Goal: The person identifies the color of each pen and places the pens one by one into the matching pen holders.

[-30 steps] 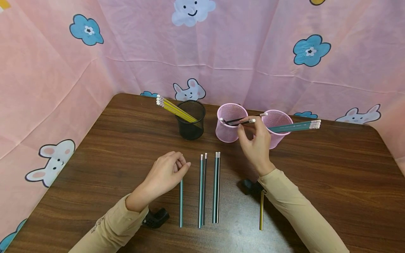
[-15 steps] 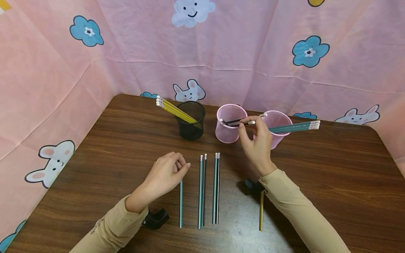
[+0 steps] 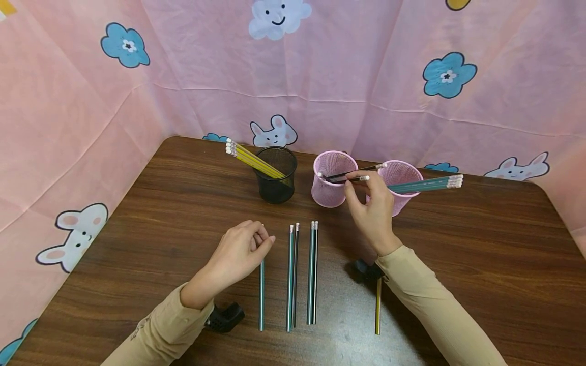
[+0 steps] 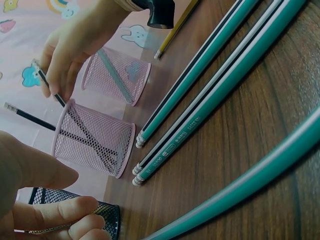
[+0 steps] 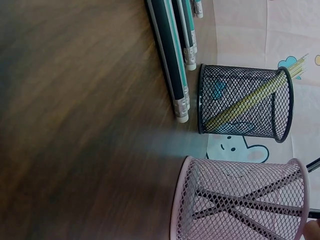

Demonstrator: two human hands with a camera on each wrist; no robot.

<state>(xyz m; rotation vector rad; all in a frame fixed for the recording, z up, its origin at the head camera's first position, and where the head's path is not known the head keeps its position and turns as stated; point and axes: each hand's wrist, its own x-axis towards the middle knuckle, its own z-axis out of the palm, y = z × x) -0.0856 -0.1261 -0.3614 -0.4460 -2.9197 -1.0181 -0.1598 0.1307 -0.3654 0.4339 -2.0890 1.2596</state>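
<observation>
My right hand pinches a black pencil near its white eraser end, at the rim of the middle pink mesh cup. Other black pencils lean inside that cup; their shafts cross behind the mesh in the right wrist view. My left hand hovers, loosely curled, over the upper end of a teal pencil on the table. In the left wrist view its thumb and fingers are apart with nothing between them. To its right lie two side-by-side pairs of teal and black pencils.
A black mesh cup with yellow pencils stands left of the middle cup. At right, another pink mesh cup holds teal pencils. One yellow pencil lies under my right forearm. A pink printed cloth hangs behind the table.
Both hands stay nearly where they were; the right fingers keep the black pencil at the middle cup's rim. The whole head view has shifted very slightly.
</observation>
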